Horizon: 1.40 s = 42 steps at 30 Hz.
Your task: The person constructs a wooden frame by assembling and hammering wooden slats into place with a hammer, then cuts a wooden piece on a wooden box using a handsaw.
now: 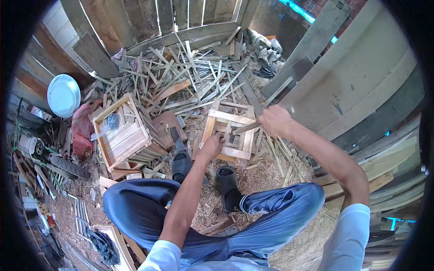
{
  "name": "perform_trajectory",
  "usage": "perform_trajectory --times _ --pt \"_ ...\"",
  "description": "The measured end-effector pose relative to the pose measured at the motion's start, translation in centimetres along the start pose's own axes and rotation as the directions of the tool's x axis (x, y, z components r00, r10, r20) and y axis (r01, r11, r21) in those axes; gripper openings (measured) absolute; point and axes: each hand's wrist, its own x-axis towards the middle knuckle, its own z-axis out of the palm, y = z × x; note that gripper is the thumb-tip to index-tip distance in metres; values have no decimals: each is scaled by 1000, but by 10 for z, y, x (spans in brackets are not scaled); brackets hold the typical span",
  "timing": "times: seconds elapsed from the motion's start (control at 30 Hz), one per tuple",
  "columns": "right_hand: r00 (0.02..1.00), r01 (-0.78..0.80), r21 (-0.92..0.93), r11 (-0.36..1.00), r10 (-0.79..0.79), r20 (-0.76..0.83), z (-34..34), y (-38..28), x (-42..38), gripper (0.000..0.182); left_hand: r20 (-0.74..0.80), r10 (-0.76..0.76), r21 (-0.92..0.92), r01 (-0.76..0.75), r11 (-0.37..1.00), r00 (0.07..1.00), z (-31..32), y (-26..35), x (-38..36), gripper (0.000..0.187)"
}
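A small wooden frame (237, 153) of pale slats stands on the ground in front of my feet. My right hand (275, 120) is wrapped round the handle of a hammer (247, 128), held out over the frame from the right. The hammer's dark head sits low among the frame's inner slats, close to my left fingertips. My left hand (211, 146) is at the frame's left side, its fingers drawn together by an inner slat. I cannot tell what is in those fingers.
A larger slatted wooden crate (149, 145) with a clear plastic bag stands at left. Loose wood strips (181, 74) are heaped by the plank wall. A white basin (63, 95) and red bag (82, 131) are farther left. Big boards (352, 86) lean on the right.
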Motion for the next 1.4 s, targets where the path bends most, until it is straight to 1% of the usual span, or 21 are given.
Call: perform_trajectory --times 0.13,0.2,0.27,0.37,0.43,0.5,0.57,0.63,0.7,0.73,0.8,0.87,0.9,0.93,1.0,1.1,1.13,1.2,1.23,1.3,1.4 --pt "997 58 49 997 -60 51 0 -9 -5 14 7 -21 11 21 1000 1000 -5 7 -7 16" --pt "998 -57 54 997 56 10 -3 -2 -5 15 -31 -10 21 11 1000 999 -1 7 -3 16" --pt "997 -56 73 996 52 54 -10 -4 -11 15 -71 0 36 2 999 997 0 2 2 17" --pt "993 -59 67 996 52 104 -9 -10 -6 15 -21 -10 -73 8 997 1000 1 1 -4 18" --pt "990 -99 29 995 96 102 -8 -5 -9 15 -75 -87 46 91 995 993 -1 13 -1 19" --pt "989 -74 107 991 59 136 -11 -2 -9 15 -52 -43 -2 43 999 998 0 6 1 19" --pt "990 -58 81 995 46 137 -15 -6 -11 14 -26 -11 -46 10 999 1000 2 -2 -5 20" --pt "989 -64 42 997 58 134 -8 -2 -15 13 -75 -26 41 29 999 997 7 -1 -1 21" --pt "998 -65 146 987 67 -10 4 -1 -13 13 -63 -13 36 16 999 998 7 -4 6 21" --pt "998 -56 143 988 58 -7 0 -2 -13 13 -52 -20 32 21 999 998 8 -6 4 21" --pt "989 -38 112 993 22 144 -12 -8 -17 14 -46 -34 35 36 999 998 8 -6 -2 21" --pt "990 -102 117 988 90 107 -2 -2 -13 16 -43 -29 34 30 999 999 9 1 1 21" --pt "986 -159 122 980 151 69 -8 -3 -11 18 -76 -22 91 29 995 997 11 1 4 22" --pt "988 -149 116 982 142 68 -13 -4 -12 18 -113 -24 144 40 989 993 13 0 4 23" --pt "971 -204 221 954 167 173 -30 -11 -24 20 -106 -35 163 52 985 994 17 -3 -6 24" --pt "967 -244 304 921 208 145 -47 -10 -48 22 -80 -62 188 76 979 995 14 16 -9 27" --pt "966 -246 296 923 209 153 -37 -14 -53 22 -98 -123 198 141 970 987 16 20 -7 28" --pt "939 -210 515 831 318 -132 0 -29 -56 28 -119 -189 198 209 958 975 20 22 -9 29" --pt "939 -209 508 836 316 -133 13 -39 -56 28 -117 -180 190 200 961 977 21 18 -8 29" --pt "896 -275 743 610 443 -33 39 -59 -53 30 -117 -171 183 191 964 978 21 17 -7 29" --pt "852 -327 753 572 523 -27 81 -76 -45 28 -123 -165 192 187 964 979 22 18 -8 28"
